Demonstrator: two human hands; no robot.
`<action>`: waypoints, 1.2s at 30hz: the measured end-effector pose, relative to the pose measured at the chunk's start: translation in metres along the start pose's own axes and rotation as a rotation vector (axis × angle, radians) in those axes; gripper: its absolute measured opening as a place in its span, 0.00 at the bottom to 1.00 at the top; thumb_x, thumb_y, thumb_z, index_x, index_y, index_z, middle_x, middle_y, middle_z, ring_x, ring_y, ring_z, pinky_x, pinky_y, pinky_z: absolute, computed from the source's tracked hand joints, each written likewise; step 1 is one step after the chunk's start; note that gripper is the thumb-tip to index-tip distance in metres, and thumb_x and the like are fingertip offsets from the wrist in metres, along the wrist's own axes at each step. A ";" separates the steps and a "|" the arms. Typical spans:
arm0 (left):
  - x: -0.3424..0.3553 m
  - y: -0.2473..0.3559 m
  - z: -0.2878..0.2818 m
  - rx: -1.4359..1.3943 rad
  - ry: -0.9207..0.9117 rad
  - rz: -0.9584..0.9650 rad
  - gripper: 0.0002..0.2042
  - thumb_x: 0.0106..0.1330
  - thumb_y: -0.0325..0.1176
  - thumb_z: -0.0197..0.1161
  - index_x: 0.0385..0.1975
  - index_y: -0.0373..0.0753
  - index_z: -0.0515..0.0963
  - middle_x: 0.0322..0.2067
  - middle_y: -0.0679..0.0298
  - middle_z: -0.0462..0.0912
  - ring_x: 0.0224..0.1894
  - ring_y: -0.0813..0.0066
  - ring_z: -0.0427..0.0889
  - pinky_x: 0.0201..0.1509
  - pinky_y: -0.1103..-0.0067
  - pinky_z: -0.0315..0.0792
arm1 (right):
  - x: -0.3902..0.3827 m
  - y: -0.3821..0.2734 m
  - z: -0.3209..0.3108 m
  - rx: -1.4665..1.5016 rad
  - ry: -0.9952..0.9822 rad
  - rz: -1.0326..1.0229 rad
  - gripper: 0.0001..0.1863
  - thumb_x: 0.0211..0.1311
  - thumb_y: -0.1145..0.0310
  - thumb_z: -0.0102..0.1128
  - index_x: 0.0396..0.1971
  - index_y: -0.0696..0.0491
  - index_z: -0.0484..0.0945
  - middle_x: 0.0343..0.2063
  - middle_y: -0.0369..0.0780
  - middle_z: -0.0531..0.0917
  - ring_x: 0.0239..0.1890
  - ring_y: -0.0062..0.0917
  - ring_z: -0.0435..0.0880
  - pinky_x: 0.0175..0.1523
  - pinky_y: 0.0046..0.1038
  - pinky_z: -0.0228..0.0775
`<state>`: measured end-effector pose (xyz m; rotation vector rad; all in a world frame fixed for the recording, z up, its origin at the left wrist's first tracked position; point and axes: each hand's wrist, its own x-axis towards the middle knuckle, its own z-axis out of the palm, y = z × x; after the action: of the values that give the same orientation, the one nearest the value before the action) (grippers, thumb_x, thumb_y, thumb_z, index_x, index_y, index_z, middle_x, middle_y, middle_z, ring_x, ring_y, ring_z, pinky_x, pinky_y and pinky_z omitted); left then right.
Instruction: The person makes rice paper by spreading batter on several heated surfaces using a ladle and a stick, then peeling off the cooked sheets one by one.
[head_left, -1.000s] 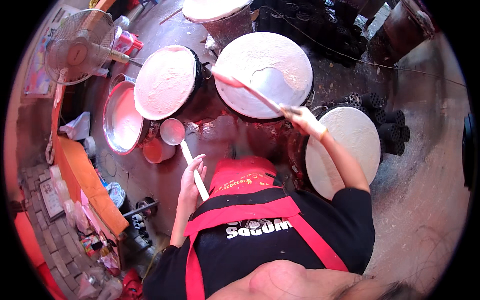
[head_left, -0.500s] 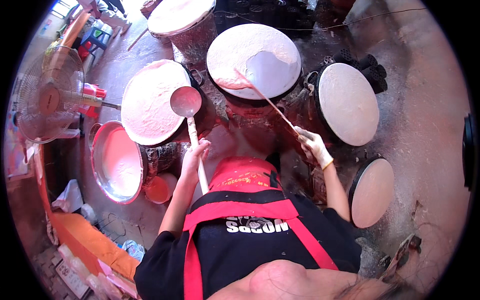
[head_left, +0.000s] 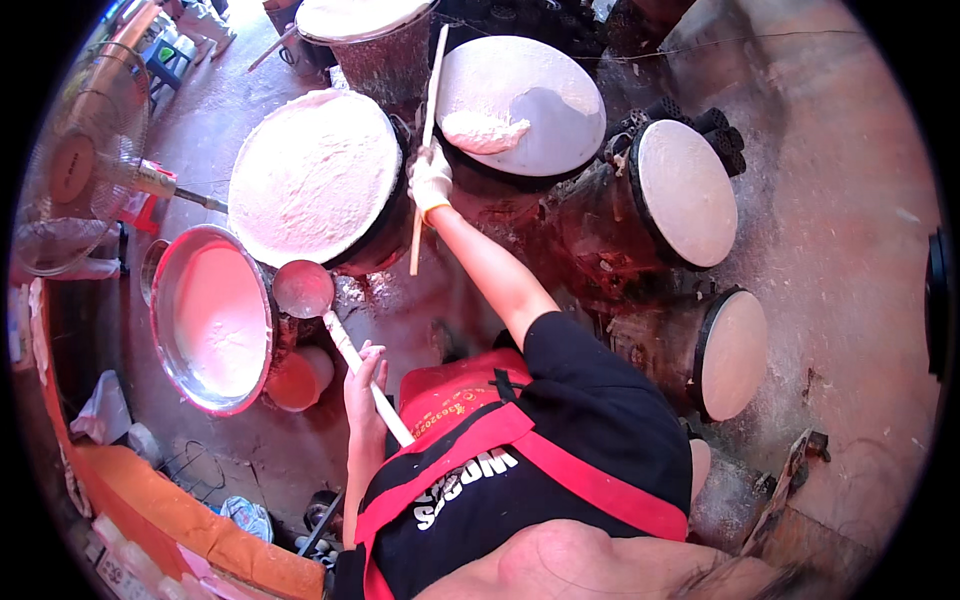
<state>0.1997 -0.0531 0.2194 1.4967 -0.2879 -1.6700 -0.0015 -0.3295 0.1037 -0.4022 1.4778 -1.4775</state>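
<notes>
spreading seems half done: the right hand (head_left: 430, 180) grips a stick (head_left: 434, 90) beside the griddle (head_left: 560, 152) bearing a pale clump (head_left: 485, 132), the left hand (head_left: 363, 393) grips a ladle (head_left: 303, 290), and gathering that clump seems called for next.

Ladle (head_left: 303, 290) — round bowl, streaked with whitish residue; long, pale, straight handle; held aslant, bowl end forward and to the left. Stick (head_left: 433, 100) — pale, slender, straight; gripped near mid-length, pointing forward, far end beside a round plate (head_left: 555, 145).
</notes>
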 end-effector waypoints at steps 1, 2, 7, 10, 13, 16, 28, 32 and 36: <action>-0.001 -0.002 -0.006 0.013 0.005 0.006 0.12 0.62 0.30 0.58 0.44 0.36 0.71 0.53 0.63 0.69 0.55 0.77 0.70 0.59 0.77 0.65 | -0.008 0.007 -0.013 0.044 0.009 0.028 0.13 0.69 0.59 0.44 0.51 0.42 0.66 0.12 0.29 0.64 0.07 0.14 0.61 0.10 0.20 0.53; -0.001 -0.002 -0.007 0.053 0.019 -0.014 0.11 0.62 0.29 0.58 0.44 0.38 0.72 0.53 0.65 0.70 0.56 0.78 0.69 0.59 0.78 0.65 | -0.019 0.012 -0.029 0.080 0.013 0.055 0.14 0.68 0.60 0.44 0.52 0.40 0.66 0.12 0.29 0.64 0.07 0.15 0.61 0.09 0.20 0.52; 0.002 -0.006 0.002 0.050 -0.023 -0.065 0.10 0.61 0.27 0.57 0.42 0.39 0.74 0.49 0.68 0.71 0.53 0.83 0.68 0.57 0.81 0.66 | -0.078 -0.023 -0.119 0.209 0.018 0.085 0.22 0.68 0.58 0.47 0.60 0.33 0.60 0.16 0.31 0.66 0.08 0.15 0.60 0.10 0.20 0.52; 0.006 -0.011 0.015 0.010 -0.086 -0.079 0.10 0.60 0.26 0.56 0.41 0.39 0.74 0.45 0.70 0.74 0.49 0.86 0.70 0.54 0.83 0.68 | -0.064 -0.045 -0.153 0.166 0.167 0.079 0.13 0.69 0.57 0.45 0.51 0.37 0.66 0.15 0.31 0.65 0.08 0.14 0.60 0.10 0.19 0.51; 0.007 -0.011 0.035 0.081 -0.153 -0.079 0.10 0.60 0.25 0.56 0.41 0.38 0.74 0.44 0.70 0.74 0.48 0.86 0.70 0.53 0.85 0.69 | -0.044 -0.059 -0.155 0.576 0.044 0.044 0.07 0.68 0.59 0.45 0.33 0.44 0.66 0.14 0.32 0.67 0.09 0.15 0.60 0.12 0.19 0.51; 0.011 -0.015 0.059 0.096 -0.193 -0.119 0.11 0.59 0.25 0.56 0.42 0.38 0.75 0.43 0.70 0.74 0.47 0.87 0.70 0.52 0.86 0.69 | -0.064 -0.055 -0.125 0.231 -0.051 0.200 0.11 0.67 0.60 0.46 0.48 0.40 0.69 0.14 0.31 0.67 0.09 0.15 0.61 0.12 0.19 0.52; 0.007 -0.042 0.159 0.098 -0.239 -0.112 0.11 0.59 0.25 0.56 0.41 0.39 0.76 0.43 0.72 0.75 0.44 0.87 0.70 0.50 0.86 0.65 | -0.030 -0.096 -0.267 0.191 -0.224 0.277 0.15 0.64 0.54 0.53 0.49 0.40 0.70 0.14 0.32 0.69 0.08 0.14 0.59 0.13 0.18 0.51; 0.007 -0.050 0.190 0.093 -0.234 -0.097 0.10 0.59 0.25 0.55 0.41 0.39 0.76 0.45 0.72 0.75 0.48 0.87 0.70 0.52 0.86 0.64 | -0.038 -0.105 -0.317 -0.125 -0.476 0.346 0.25 0.61 0.49 0.56 0.57 0.38 0.67 0.15 0.30 0.69 0.09 0.11 0.58 0.12 0.16 0.49; 0.006 -0.063 0.207 0.087 -0.208 -0.086 0.11 0.60 0.25 0.55 0.42 0.39 0.76 0.45 0.72 0.75 0.49 0.87 0.69 0.52 0.86 0.65 | 0.023 -0.132 -0.378 -0.256 -0.342 0.245 0.30 0.59 0.47 0.57 0.60 0.39 0.64 0.17 0.32 0.70 0.09 0.14 0.60 0.13 0.18 0.51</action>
<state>-0.0132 -0.0928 0.2267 1.4162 -0.4179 -1.9077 -0.3629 -0.1572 0.1347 -0.5753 1.3849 -0.9742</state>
